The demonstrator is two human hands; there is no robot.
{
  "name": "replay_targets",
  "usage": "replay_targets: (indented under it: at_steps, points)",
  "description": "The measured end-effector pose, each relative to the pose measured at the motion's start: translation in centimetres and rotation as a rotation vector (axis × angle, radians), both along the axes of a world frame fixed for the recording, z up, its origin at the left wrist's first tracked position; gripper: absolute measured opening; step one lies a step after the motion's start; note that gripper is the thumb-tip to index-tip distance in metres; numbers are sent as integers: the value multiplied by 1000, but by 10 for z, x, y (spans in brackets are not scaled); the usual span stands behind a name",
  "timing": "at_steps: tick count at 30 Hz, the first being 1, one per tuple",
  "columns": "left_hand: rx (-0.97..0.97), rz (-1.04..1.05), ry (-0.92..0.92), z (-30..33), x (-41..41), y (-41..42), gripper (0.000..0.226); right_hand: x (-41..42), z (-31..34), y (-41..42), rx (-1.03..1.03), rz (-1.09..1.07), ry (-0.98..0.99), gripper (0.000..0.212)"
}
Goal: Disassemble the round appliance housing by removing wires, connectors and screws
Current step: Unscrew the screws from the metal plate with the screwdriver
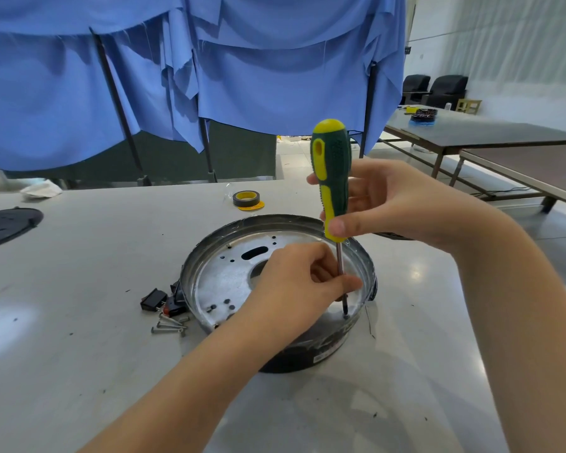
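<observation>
The round appliance housing (206, 273), a black shell with a shiny metal plate inside, lies on the white table. A green and yellow screwdriver (332, 171) stands upright, its tip on a screw (346, 317) near the housing's front right rim. My right hand (392, 204) grips the handle. My left hand (301, 282) reaches over the plate and pinches the metal shaft low down. Several loose screws (170, 325) lie on the table left of the housing, beside a black switch part (154, 300).
A roll of black and yellow tape (246, 199) sits behind the housing. A black perforated disc (4, 223) lies at the far left edge. Crumpled white cloth (41, 189) is at the back left. Blue curtains hang behind the table; other tables stand to the right.
</observation>
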State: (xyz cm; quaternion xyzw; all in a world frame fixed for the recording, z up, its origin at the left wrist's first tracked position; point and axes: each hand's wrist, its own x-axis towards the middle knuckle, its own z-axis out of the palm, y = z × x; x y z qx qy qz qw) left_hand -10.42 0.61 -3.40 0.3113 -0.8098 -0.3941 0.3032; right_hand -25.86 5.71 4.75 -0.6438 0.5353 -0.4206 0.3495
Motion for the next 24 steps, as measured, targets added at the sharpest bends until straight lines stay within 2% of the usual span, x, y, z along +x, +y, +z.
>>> replay_targets:
  at_steps: [2,5,9,13,18,22,24]
  points:
    - [-4,0,0,-1,0,0,22,0,0,0,-9,-6,0,60]
    - [21,-68,7,-1,0,0,6,-2,2,2,8,15,-7,58]
    - [134,-161,34,0,1,1,14,-5,1,4,26,44,-30,51]
    - [72,-77,32,1,-1,0,13,-1,2,3,44,62,-1,59]
    - [74,-24,30,2,1,0,16,2,1,-1,37,-42,74,71]
    - [65,-23,12,2,1,-1,15,4,0,-2,19,-78,92,73]
    - [77,-35,10,0,1,-2,10,3,0,-1,10,-61,67,65]
